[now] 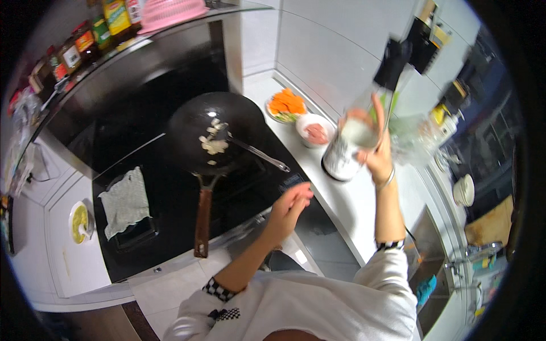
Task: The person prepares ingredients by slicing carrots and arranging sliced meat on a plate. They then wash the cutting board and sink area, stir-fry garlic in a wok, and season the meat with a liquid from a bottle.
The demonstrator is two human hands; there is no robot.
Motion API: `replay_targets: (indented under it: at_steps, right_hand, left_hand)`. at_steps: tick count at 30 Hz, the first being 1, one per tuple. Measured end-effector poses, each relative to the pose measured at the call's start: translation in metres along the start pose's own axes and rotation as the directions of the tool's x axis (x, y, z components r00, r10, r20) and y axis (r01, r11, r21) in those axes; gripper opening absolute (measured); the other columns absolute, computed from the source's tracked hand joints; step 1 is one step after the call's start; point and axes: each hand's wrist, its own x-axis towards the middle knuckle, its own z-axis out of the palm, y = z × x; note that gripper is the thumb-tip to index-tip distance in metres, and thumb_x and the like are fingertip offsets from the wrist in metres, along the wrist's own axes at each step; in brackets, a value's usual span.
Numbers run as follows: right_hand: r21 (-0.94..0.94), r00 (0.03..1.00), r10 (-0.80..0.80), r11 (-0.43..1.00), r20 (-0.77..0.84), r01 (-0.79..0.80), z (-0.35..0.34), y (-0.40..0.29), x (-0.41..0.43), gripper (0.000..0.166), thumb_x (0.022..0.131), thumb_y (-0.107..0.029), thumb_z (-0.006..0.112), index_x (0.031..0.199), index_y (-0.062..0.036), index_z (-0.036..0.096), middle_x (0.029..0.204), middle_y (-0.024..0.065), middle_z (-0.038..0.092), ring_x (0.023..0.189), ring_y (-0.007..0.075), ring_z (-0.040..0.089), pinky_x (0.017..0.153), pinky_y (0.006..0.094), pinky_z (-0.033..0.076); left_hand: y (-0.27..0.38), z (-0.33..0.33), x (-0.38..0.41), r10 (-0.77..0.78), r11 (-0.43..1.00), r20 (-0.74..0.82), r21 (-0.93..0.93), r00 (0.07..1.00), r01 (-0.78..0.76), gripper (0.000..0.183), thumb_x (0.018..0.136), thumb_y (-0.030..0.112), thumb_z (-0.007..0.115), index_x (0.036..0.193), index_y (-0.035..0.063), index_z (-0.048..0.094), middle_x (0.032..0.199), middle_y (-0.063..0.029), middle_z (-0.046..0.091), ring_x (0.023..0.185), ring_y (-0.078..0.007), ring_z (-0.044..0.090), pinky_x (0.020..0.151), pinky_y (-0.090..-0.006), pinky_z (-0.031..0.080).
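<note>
My right hand point(375, 155) is at the upper part of a white cylindrical container point(341, 160) with dark markings and a dark base, thumb and fingers spread around its rim. Blur hides the exact grip. My left hand point(292, 204) hovers over the front right edge of the black cooktop point(251, 192), fingers loosely curled together, with nothing visible in them. A dark wok point(183, 140) with a wooden handle point(202, 226) sits on the cooktop. Pale chopped pieces point(213, 145) lie in it, beside a metal-handled utensil point(260, 155) that leans over its rim.
Sliced carrots point(288, 102) on a plate and a white bowl point(303, 123) of pink meat line the right counter. A grey cloth point(126, 202) lies left on the cooktop; a bowl of yellow food point(79, 221) stands beyond. Black-headed utensils point(390, 64) are near the wall.
</note>
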Motion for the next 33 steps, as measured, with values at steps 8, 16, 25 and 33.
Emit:
replay_targets:
  at_steps: [8,16,25,33]
  right_hand:
    - [0.242,0.919,0.338,0.927,-0.203,-0.287,-0.049,-0.011,-0.2,0.106,0.048,-0.019,0.075,0.13,-0.0159,0.009,0.104,0.018,0.044,0.092,0.0289,0.051,0.078,0.0388,0.041]
    - [0.339,0.894,0.448,0.838,0.017,-0.426,-0.126,-0.021,-0.268,0.1,0.049,-0.01,0.071,0.126,-0.0041,0.008,0.096,0.0162,0.049,0.092,0.0257,0.048,0.078,0.0372,0.038]
    - [0.806,0.837,0.518,0.411,0.177,-0.425,-0.173,0.026,-0.298,0.093,0.054,-0.028,0.072,0.127,-0.0122,0.017,0.094,0.0216,0.049,0.089,0.0316,0.05,0.076,0.0378,0.04]
    - [0.618,0.786,0.592,0.555,0.177,-0.557,-0.201,0.042,-0.309,0.09,0.054,-0.022,0.072,0.125,-0.0075,0.018,0.097,0.016,0.047,0.095,0.025,0.045,0.083,0.0341,0.035]
  left_hand:
    - [-0.162,0.003,0.156,-0.606,0.775,-0.173,-0.351,0.777,0.526,0.056,0.08,0.042,0.04,0.12,0.0043,0.028,0.118,-0.0144,0.036,0.1,-0.0267,0.045,0.083,-0.0439,0.033]
    - [-0.206,-0.025,0.239,-0.496,0.866,-0.292,-0.105,0.818,0.488,0.07,0.069,0.028,0.056,0.118,0.0154,0.009,0.091,-0.0166,0.048,0.064,-0.0241,0.054,0.052,-0.0317,0.045]
    - [-0.199,0.103,0.144,-0.6,0.8,-0.342,-0.236,0.723,0.552,0.062,0.067,0.016,0.059,0.111,0.012,0.016,0.102,-0.016,0.042,0.073,-0.0232,0.055,0.057,-0.0336,0.047]
    - [-0.216,0.158,0.082,0.123,0.839,-0.501,0.513,0.857,0.179,0.055,0.073,0.017,0.057,0.118,0.0107,0.026,0.103,-0.0092,0.043,0.082,-0.0185,0.051,0.077,-0.0298,0.039]
